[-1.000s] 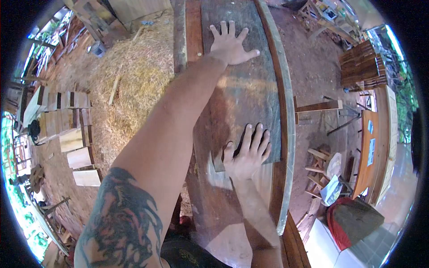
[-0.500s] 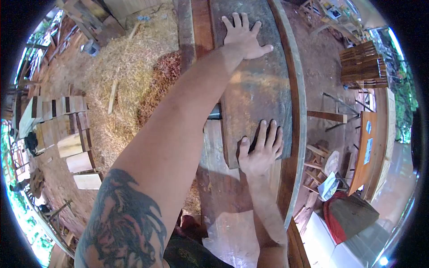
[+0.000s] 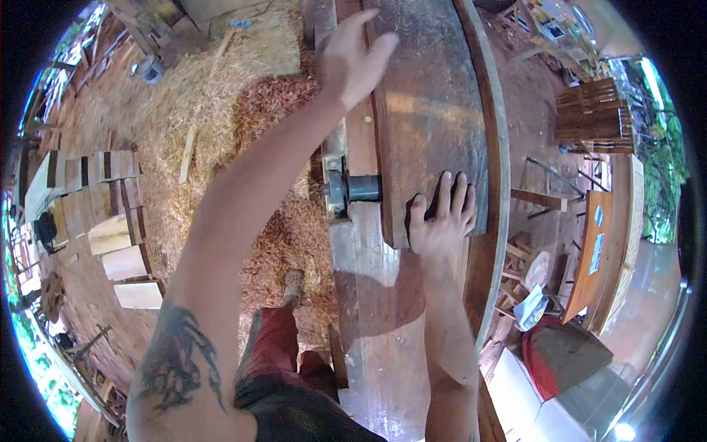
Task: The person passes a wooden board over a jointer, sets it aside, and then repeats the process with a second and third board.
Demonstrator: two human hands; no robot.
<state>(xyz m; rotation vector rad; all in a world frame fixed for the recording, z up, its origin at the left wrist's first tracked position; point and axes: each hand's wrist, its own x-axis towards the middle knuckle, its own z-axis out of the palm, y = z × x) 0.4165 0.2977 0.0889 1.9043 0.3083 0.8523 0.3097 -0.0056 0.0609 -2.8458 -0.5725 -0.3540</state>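
A wide, dark wooden plank (image 3: 431, 140) lies lengthwise on the bed (image 3: 383, 368) of a woodworking machine. My right hand (image 3: 442, 225) rests flat on the plank's near end, fingers spread and pointing away from me. My left hand (image 3: 357, 62) is slightly blurred above the plank's left edge, thumb and forefinger apart; its other fingers are hidden. Left of the plank, a dark metal shaft (image 3: 364, 188) sits in a bolted bearing block (image 3: 336, 188). A long wooden fence (image 3: 492, 147) runs along the plank's right side.
Wood shavings (image 3: 272, 125) cover the ground at left, around my foot (image 3: 293, 283). Stacked boards (image 3: 121, 228) stand farther left, with a bucket (image 3: 151, 70) at upper left. To the right are an orange panel (image 3: 589, 254), wooden slats (image 3: 595, 114) and a white box (image 3: 515, 390).
My left hand has lifted off the plank's face and moved left to its edge. The plank's near end sits farther from me, my right hand still on it. The shaft has come into fuller view.
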